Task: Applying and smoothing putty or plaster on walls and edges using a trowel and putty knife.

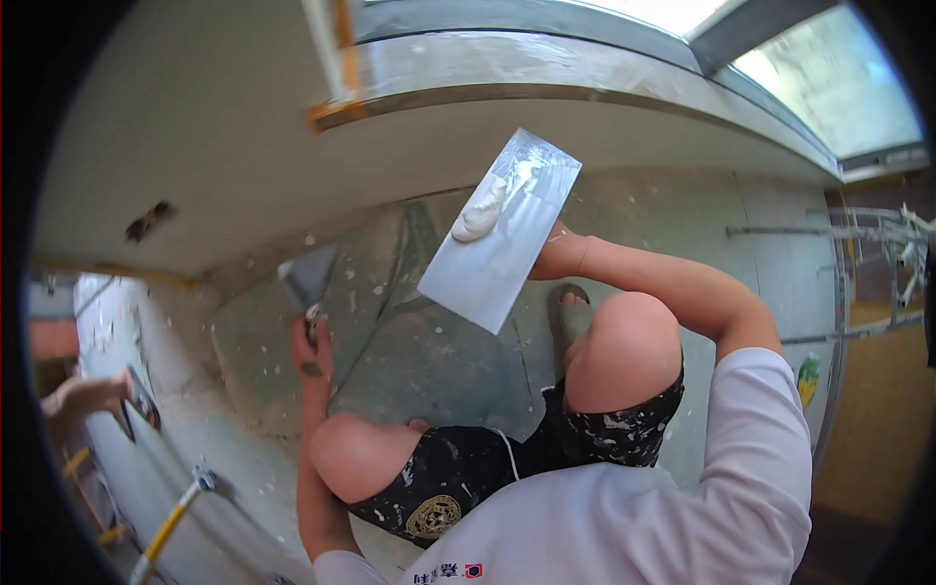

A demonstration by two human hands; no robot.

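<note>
Right hand point(558, 253): set behind a trowel plate point(512, 253), fingers hidden by it, their closure not to be told. Plate: large, rectangular, pale metal, raised in front of the knees and slanting, far end tipped rightward; one mound of white paste point(480, 213) on the left half, wet-looking streaks toward the far end. Left hand point(312, 353): wrapped around the handle of a scraper point(309, 278) — grey blade, flared, leading edge toward the wall, blurred. Edges and room: scraper and plate well apart, floor showing between; the plate's far corner overlaps the lower wall in view; right knee point(624, 331) near the right forearm. Floor point(448, 375): grey-green, dusty, flecked white. Wall point(224, 107): pale, one dark ragged opening point(151, 222), a sill point(507, 63) above with orange edging at its corner. Farther out: window point(838, 88), upper right; metal frame point(882, 263), right; a yellow-handled tool point(168, 531), lower left; another person's hand point(83, 398) at the left margin — its object indistinct.
</note>
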